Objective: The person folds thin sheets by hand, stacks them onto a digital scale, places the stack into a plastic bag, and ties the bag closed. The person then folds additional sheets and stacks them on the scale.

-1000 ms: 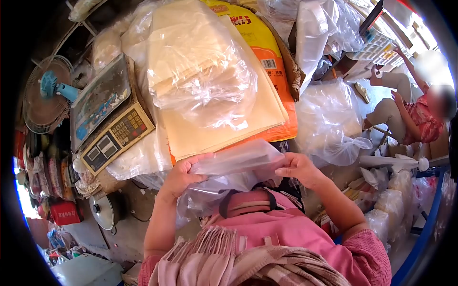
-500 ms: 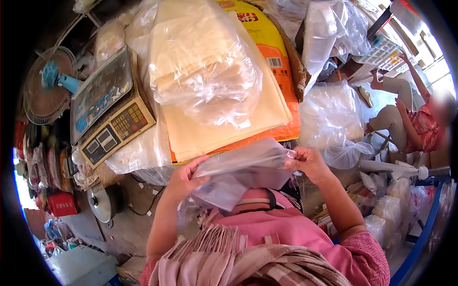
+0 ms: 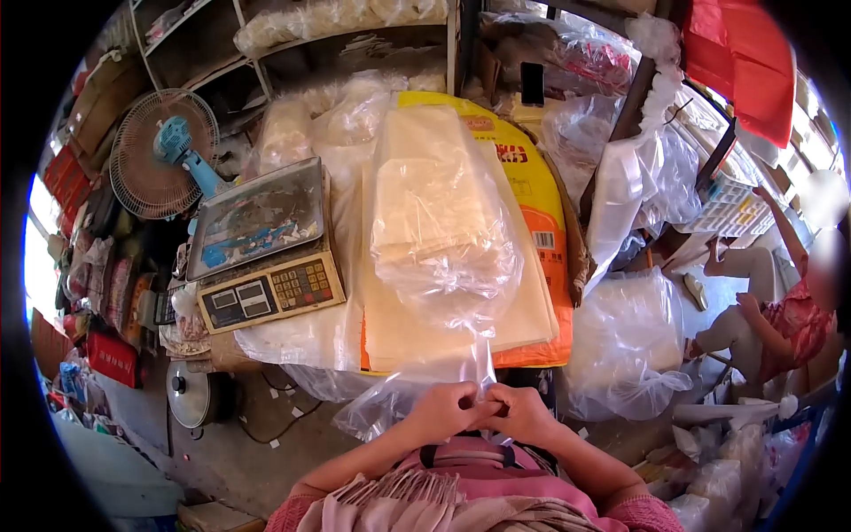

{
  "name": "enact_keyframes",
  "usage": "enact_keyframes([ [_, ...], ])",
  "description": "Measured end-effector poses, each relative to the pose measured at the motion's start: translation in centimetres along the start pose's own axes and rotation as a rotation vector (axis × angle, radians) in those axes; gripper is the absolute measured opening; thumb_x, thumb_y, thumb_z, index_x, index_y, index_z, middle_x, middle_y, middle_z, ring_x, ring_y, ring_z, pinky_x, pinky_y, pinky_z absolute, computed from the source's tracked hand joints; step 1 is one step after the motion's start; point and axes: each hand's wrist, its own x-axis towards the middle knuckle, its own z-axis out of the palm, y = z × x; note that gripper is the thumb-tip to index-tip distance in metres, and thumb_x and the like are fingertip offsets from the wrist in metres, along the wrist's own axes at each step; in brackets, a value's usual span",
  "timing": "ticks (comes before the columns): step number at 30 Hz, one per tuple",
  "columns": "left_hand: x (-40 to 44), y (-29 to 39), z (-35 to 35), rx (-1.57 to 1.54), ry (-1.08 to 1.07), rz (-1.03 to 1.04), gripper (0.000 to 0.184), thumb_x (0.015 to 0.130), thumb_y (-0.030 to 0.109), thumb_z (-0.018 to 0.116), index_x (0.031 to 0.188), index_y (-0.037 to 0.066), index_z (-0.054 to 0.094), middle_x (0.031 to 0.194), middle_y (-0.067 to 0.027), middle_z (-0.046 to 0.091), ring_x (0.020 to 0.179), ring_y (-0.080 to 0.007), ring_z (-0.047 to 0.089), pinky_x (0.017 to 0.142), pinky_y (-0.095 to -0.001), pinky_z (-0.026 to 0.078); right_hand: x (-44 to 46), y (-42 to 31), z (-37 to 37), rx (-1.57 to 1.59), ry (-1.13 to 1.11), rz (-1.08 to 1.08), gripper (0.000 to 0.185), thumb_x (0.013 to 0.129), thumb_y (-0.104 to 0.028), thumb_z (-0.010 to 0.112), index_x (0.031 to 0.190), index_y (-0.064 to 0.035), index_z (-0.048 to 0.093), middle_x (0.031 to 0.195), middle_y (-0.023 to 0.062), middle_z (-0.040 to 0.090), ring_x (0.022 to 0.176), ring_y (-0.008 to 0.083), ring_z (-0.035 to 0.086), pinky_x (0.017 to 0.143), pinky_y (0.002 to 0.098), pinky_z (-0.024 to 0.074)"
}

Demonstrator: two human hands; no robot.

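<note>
My left hand (image 3: 452,410) and my right hand (image 3: 525,412) meet in front of my waist, fingers curled and thumbs close together. Both pinch the gathered end of a clear plastic bag (image 3: 483,355), drawn into a narrow strip. This strip runs up toward the bagged stack of pale yellow sheets (image 3: 434,199) on the work surface. More loose clear film (image 3: 377,403) spreads out to the left of my left hand. Beneath the bagged stack lie larger pale yellow sheets (image 3: 399,341), on top of a yellow and orange printed sack (image 3: 538,222).
A digital scale (image 3: 266,284) with a littered metal pan stands left of the stack, a fan (image 3: 168,151) behind it. On the floor sits a lidded pot (image 3: 191,395). Filled clear bags (image 3: 625,332) lie right; another person (image 3: 789,310) sits beyond. A phone (image 3: 532,84) rests at the back.
My hands have come together from wide apart, and the film stretched between them is now gathered into a narrow strip. The view has tilted up, showing the back shelves.
</note>
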Motion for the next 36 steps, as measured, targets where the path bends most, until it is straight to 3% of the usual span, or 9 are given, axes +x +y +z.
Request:
enact_keyframes([
  [10, -1.8, -2.8, -5.0, -1.871, 0.030, 0.284, 0.016, 0.094, 0.024, 0.052, 0.091, 0.010, 0.058, 0.074, -0.0027, 0.060, 0.065, -0.0165, 0.059, 0.058, -0.0288, 0.050, -4.5, 8.8, -13.6, -0.024, 0.552, 0.385, 0.011, 0.075, 0.004, 0.060, 0.075, -0.0041, 0.053, 0.074, 0.0038, 0.061, 0.068, 0.0130, 0.060, 0.063, 0.0253, 0.0490],
  [14, -1.3, 0.5, -5.4, -1.484, 0.464, 0.139, 0.019, 0.095, 0.029, 0.052, 0.085, 0.012, 0.054, 0.067, 0.0020, 0.052, 0.053, -0.0103, 0.049, 0.039, -0.0248, 0.039, -2.6, -2.9, -13.2, -0.608, 0.846, -0.265, 0.019, 0.078, -0.005, 0.066, 0.094, -0.0001, 0.058, 0.093, 0.0114, 0.063, 0.086, 0.0172, 0.060, 0.079, 0.0313, 0.0480],
  [16, -1.2, 3.5, -4.7, -1.346, 0.591, 0.088, 0.020, 0.095, 0.030, 0.052, 0.084, 0.013, 0.054, 0.066, 0.0022, 0.051, 0.052, -0.0101, 0.049, 0.040, -0.0246, 0.038, -2.2, -5.4, -9.2, 0.219, 0.624, -0.526, 0.027, 0.081, -0.013, 0.066, 0.104, -0.0015, 0.058, 0.104, 0.0113, 0.062, 0.093, 0.0197, 0.060, 0.081, 0.0340, 0.0473],
  [21, -2.2, 1.6, -9.8, -1.446, 0.459, 0.478, 0.019, 0.094, 0.026, 0.055, 0.085, 0.010, 0.053, 0.073, 0.0000, 0.056, 0.064, -0.0134, 0.055, 0.061, -0.0270, 0.048, 3.5, -2.9, -2.2, -0.556, -0.817, -0.139, 0.051, 0.085, -0.050, 0.059, 0.102, -0.0017, 0.060, 0.091, 0.0222, 0.064, 0.083, 0.0359, 0.062, 0.073, 0.0420, 0.0479],
  [24, -3.6, 1.9, -11.9, 0.004, 1.415, 0.567, 0.033, 0.089, 0.021, 0.062, 0.114, 0.004, 0.049, 0.114, -0.0107, 0.051, 0.104, -0.0182, 0.052, 0.093, -0.0388, 0.043, 4.6, -3.0, -4.1, -0.737, -0.957, -0.165, 0.052, 0.083, -0.054, 0.059, 0.095, -0.0039, 0.063, 0.085, 0.0212, 0.064, 0.077, 0.0380, 0.061, 0.068, 0.0442, 0.0472],
  [29, -4.1, 4.5, -7.2, 0.914, -0.094, 0.551, 0.040, 0.086, 0.026, 0.062, 0.119, 0.005, 0.056, 0.124, -0.0118, 0.056, 0.111, -0.0310, 0.054, 0.103, -0.0439, 0.036, 5.6, -5.9, -7.2, -0.421, -0.870, -0.324, 0.044, 0.083, -0.050, 0.063, 0.090, -0.0069, 0.065, 0.073, 0.0147, 0.065, 0.070, 0.0310, 0.063, 0.063, 0.0410, 0.0473],
  [31, -3.3, 2.5, -9.7, 0.401, -0.403, 0.019, 0.033, 0.087, 0.026, 0.064, 0.109, 0.003, 0.062, 0.099, -0.0096, 0.067, 0.092, -0.0254, 0.064, 0.090, -0.0406, 0.048, 6.2, -8.4, -10.9, -0.466, -1.044, -0.001, 0.039, 0.083, -0.043, 0.068, 0.093, -0.0060, 0.065, 0.073, 0.0110, 0.066, 0.067, 0.0227, 0.064, 0.060, 0.0354, 0.0476],
  [34, -8.0, -3.5, -12.9, -0.907, 0.329, 0.275, 0.027, 0.092, 0.022, 0.058, 0.104, -0.002, 0.062, 0.083, -0.0085, 0.066, 0.078, -0.0199, 0.064, 0.075, -0.0305, 0.053, 4.4, -4.8, -17.7, 0.257, -0.668, -0.322, 0.035, 0.076, -0.013, 0.077, 0.103, 0.0058, 0.064, 0.082, 0.0091, 0.068, 0.072, 0.0099, 0.061, 0.060, 0.0261, 0.0476],
  [36, -6.0, -3.7, -14.8, -1.141, 0.569, 0.592, 0.044, 0.094, 0.035, 0.049, 0.124, 0.003, 0.047, 0.103, -0.0076, 0.060, 0.089, -0.0189, 0.060, 0.080, -0.0326, 0.051, 5.2, -3.8, -17.7, 0.735, -0.335, -0.427, 0.054, 0.063, -0.013, 0.083, 0.107, 0.0070, 0.060, 0.091, 0.0115, 0.067, 0.079, 0.0164, 0.065, 0.068, 0.0295, 0.0518],
])
